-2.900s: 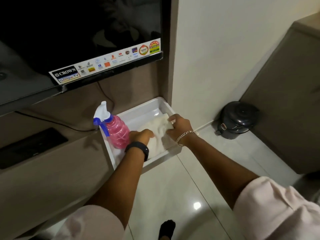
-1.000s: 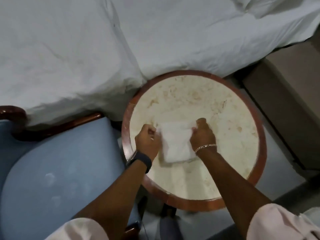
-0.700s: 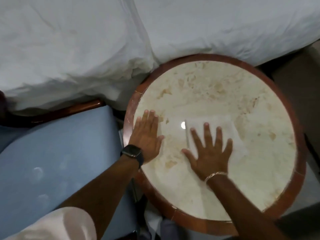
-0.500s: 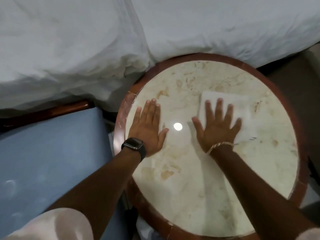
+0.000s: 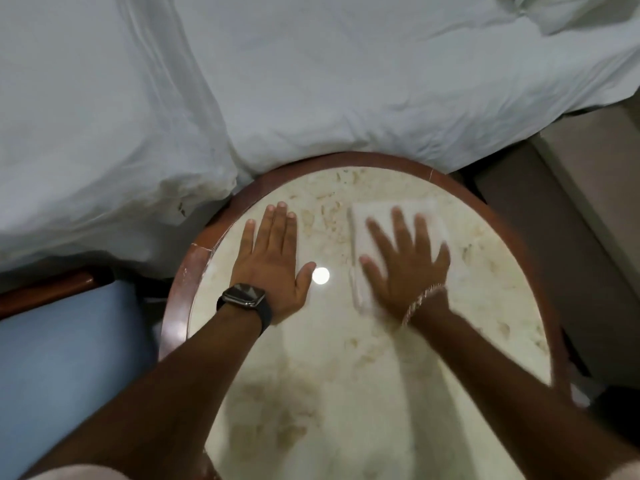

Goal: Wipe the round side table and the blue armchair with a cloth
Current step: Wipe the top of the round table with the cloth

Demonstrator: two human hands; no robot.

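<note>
The round side table has a cream marble top and a brown wooden rim. My left hand lies flat on its left side, fingers together, with nothing under it. My right hand presses flat with spread fingers on a folded white cloth on the far right part of the top; hand and cloth are motion-blurred. The blue armchair stands to the left of the table, with its wooden arm at the far side.
A bed with a rumpled white sheet runs along the far side and touches the table's far rim. A beige piece of furniture stands close on the right. A ceiling light reflects on the marble between my hands.
Earlier the cloth was taken from a white tray and laid on the table. In the last half second my right hand slid the cloth leftward, nearer my left hand, which stayed flat.
</note>
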